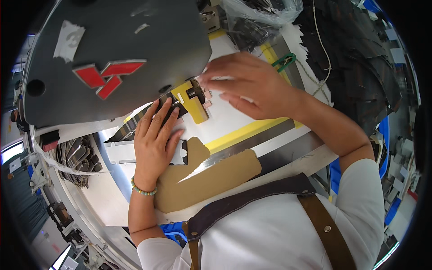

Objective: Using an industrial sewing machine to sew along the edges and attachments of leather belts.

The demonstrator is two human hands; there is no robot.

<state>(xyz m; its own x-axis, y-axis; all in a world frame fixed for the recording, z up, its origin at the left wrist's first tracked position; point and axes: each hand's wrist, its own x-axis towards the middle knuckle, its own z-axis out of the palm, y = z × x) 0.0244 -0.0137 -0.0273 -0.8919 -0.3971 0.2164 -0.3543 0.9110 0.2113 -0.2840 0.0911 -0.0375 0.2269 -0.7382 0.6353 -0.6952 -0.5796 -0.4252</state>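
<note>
My left hand [155,139] lies with its fingers stretched out on a dark striped fabric piece [129,131], its fingertips close to the front of a sewing machine [148,40]. A white backing strip [120,153] shows along the fabric's near side. Just right of those fingertips is a yellow plate [194,108] beside the dark presser foot area [194,92]. My right hand [247,85] is raised at the right side of the machine head, thumb apart from the fingers. Its fingertips are blurred near the needle area, and I see nothing clearly held in them.
Brown cardboard [216,180] covers the table's near edge. Stacked dark pieces [76,157] are at the left, and a large pile of dark fabric [355,58] at the right. Green-handled thread snips [284,62] and a clear plastic bag [270,11] sit at the far right.
</note>
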